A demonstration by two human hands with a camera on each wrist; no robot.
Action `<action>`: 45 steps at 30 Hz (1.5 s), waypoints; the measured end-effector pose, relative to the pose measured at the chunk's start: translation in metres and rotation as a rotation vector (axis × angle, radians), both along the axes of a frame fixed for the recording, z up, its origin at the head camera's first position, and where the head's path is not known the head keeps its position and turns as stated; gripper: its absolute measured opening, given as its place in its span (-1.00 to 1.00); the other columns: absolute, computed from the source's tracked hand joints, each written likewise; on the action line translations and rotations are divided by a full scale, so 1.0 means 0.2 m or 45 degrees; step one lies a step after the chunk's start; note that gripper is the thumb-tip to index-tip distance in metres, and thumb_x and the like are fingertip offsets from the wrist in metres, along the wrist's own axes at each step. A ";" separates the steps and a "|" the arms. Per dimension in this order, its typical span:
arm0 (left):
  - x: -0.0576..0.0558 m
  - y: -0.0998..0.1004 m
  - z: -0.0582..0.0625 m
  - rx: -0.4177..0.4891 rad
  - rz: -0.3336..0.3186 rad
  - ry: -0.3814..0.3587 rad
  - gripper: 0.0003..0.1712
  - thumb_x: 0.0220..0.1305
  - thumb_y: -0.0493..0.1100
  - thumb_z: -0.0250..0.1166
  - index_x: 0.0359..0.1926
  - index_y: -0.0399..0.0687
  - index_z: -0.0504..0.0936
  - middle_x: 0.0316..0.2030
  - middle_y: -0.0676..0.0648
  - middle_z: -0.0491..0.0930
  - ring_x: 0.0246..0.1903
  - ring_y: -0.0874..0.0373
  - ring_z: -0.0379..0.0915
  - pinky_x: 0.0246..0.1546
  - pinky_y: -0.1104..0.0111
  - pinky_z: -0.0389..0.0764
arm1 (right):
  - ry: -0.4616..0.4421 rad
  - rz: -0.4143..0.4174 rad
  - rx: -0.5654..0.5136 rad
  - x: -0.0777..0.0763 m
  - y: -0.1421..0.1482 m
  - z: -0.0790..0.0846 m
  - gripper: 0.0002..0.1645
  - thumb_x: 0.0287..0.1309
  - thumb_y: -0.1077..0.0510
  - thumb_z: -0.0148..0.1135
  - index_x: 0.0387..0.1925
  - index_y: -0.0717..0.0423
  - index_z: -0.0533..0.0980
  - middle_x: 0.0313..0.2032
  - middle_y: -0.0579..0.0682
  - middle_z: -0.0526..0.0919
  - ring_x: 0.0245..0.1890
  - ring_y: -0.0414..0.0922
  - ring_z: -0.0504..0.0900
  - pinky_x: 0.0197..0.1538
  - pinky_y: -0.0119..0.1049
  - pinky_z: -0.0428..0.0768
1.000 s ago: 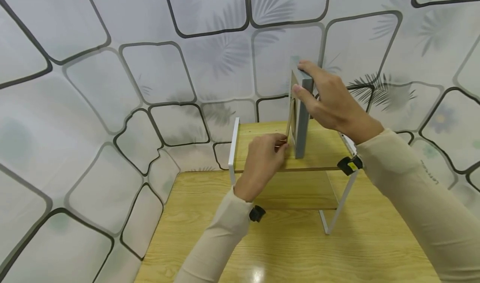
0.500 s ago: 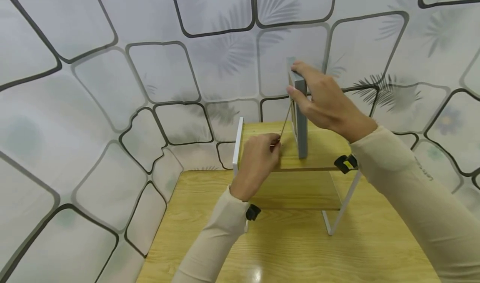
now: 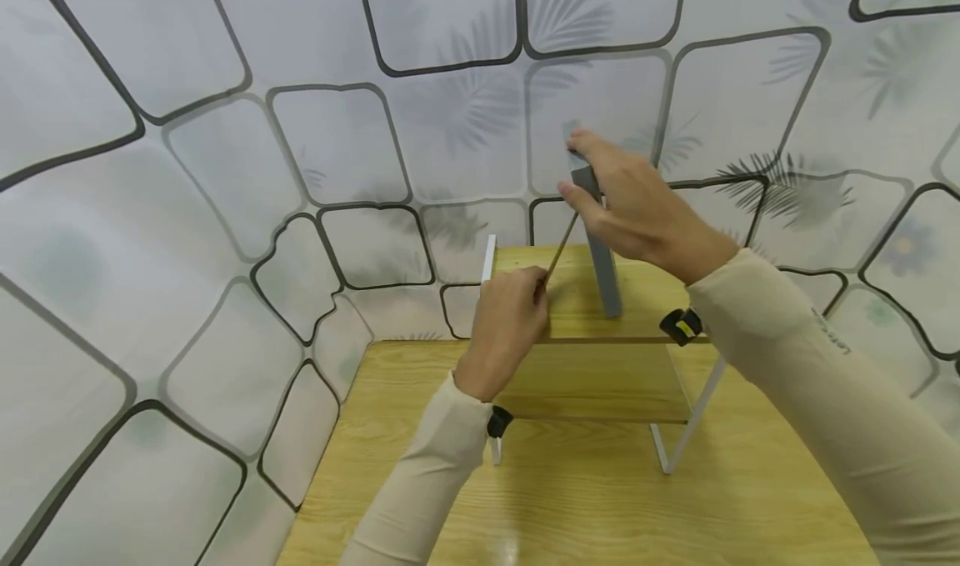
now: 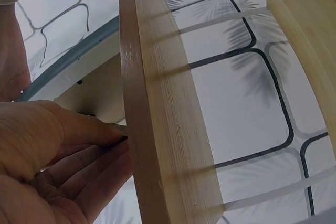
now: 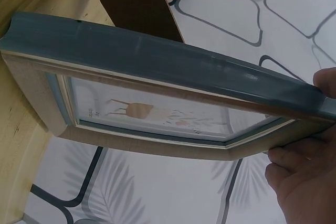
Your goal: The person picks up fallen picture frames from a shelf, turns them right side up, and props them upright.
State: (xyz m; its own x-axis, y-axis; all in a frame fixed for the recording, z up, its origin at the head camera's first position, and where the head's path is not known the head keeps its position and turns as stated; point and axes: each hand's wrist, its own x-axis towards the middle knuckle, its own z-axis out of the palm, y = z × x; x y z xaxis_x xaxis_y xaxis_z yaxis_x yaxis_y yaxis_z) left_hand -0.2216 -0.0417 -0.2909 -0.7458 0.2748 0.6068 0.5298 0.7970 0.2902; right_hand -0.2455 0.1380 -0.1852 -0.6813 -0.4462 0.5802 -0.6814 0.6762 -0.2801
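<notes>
A picture frame point(image 3: 598, 257) with grey-blue edges stands on the small shelf unit's wooden top, its upper end tilted left. My right hand point(image 3: 637, 203) grips its upper end, thumb on the near-left side and fingers over the top. In the right wrist view, a printed picture point(image 5: 144, 111) shows behind the frame's front. A thin brown support leg point(image 3: 562, 245) slants out from the frame's back, and my left hand point(image 3: 506, 316) pinches its lower end close to the shelf top. The left wrist view shows the frame's tan back point(image 4: 102, 87) beyond the left hand's fingers.
The two-tier shelf unit point(image 3: 660, 299) has white metal legs point(image 3: 696, 416) and stands on a wood-grain table point(image 3: 570, 499). Patterned wall covering point(image 3: 330, 149) rises close behind it and along the left side.
My left hand has drawn the support leg's lower end left, away from the frame's back. My right hand has tipped the frame's top leftward while its bottom stays on the shelf.
</notes>
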 end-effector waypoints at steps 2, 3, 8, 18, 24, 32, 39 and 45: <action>0.00 -0.01 0.00 0.001 0.009 -0.003 -0.84 0.35 -0.36 0.30 -0.14 -0.23 0.79 -0.33 -0.12 0.78 -0.40 0.08 0.74 -0.43 0.39 0.70 | 0.005 0.004 0.008 0.00 -0.01 0.00 -0.27 0.52 0.00 0.00 0.48 0.38 0.16 0.47 0.30 0.22 0.51 0.16 0.15 0.52 0.00 0.10; 0.00 -0.01 0.00 0.002 0.012 -0.003 -0.85 0.34 -0.36 0.31 -0.15 -0.24 0.79 -0.33 -0.12 0.78 -0.40 0.07 0.74 -0.43 0.39 0.70 | 0.010 0.006 0.013 -0.01 -0.02 0.00 -0.27 0.52 0.00 0.01 0.48 0.38 0.16 0.47 0.31 0.23 0.50 0.16 0.16 0.52 0.00 0.11; -0.01 -0.03 0.00 0.000 0.013 -0.025 -0.88 0.33 -0.37 0.32 -0.21 -0.25 0.79 -0.38 -0.12 0.77 -0.43 0.06 0.73 -0.47 0.38 0.69 | 0.016 0.015 0.039 -0.02 -0.05 0.00 -0.28 0.51 0.00 0.01 0.47 0.37 0.18 0.45 0.31 0.26 0.49 0.17 0.19 0.50 0.01 0.15; -0.01 -0.04 0.00 -0.043 0.051 -0.088 -0.90 0.34 -0.32 0.34 -0.28 -0.23 0.78 -0.46 -0.10 0.75 -0.50 0.07 0.70 -0.51 0.38 0.67 | -0.025 0.027 0.092 -0.02 -0.09 0.00 -0.26 0.53 -0.02 -0.03 0.48 0.40 0.15 0.50 0.34 0.12 0.52 0.19 0.10 0.52 0.03 0.09; -0.01 -0.05 0.00 -0.065 0.077 -0.085 -0.87 0.37 -0.32 0.31 -0.28 -0.21 0.79 -0.48 -0.09 0.74 -0.54 0.08 0.69 -0.55 0.39 0.65 | -0.065 0.039 0.128 -0.01 -0.11 0.01 -0.25 0.53 -0.02 -0.04 0.50 0.40 0.11 0.51 0.35 0.08 0.53 0.19 0.07 0.51 0.05 0.10; 0.00 -0.05 0.00 -0.064 0.080 -0.094 -0.86 0.39 -0.33 0.29 -0.24 -0.22 0.79 -0.44 -0.10 0.75 -0.53 0.08 0.69 -0.56 0.41 0.65 | -0.079 0.056 0.143 -0.02 -0.11 0.02 -0.23 0.54 -0.03 -0.03 0.50 0.40 0.11 0.52 0.36 0.05 0.53 0.20 0.05 0.51 0.08 0.09; 0.03 -0.10 0.02 -0.042 0.064 0.066 -0.79 0.37 -0.25 0.34 -0.07 -0.29 0.75 -0.33 -0.17 0.77 -0.43 0.05 0.73 -0.40 0.32 0.72 | -0.120 0.088 0.172 -0.03 -0.10 0.03 -0.16 0.53 -0.15 -0.05 0.51 0.38 0.09 0.54 0.30 0.01 0.55 0.18 0.01 0.52 0.09 0.05; 0.07 -0.10 0.07 0.183 -0.126 0.166 -0.76 0.41 -0.22 0.31 -0.07 -0.33 0.74 -0.30 -0.17 0.78 -0.35 0.13 0.76 -0.35 0.35 0.72 | -0.081 0.177 0.005 -0.06 -0.04 0.07 -0.31 0.58 -0.10 -0.15 0.46 0.29 0.26 0.50 0.22 0.18 0.52 0.12 0.09 0.52 0.05 0.06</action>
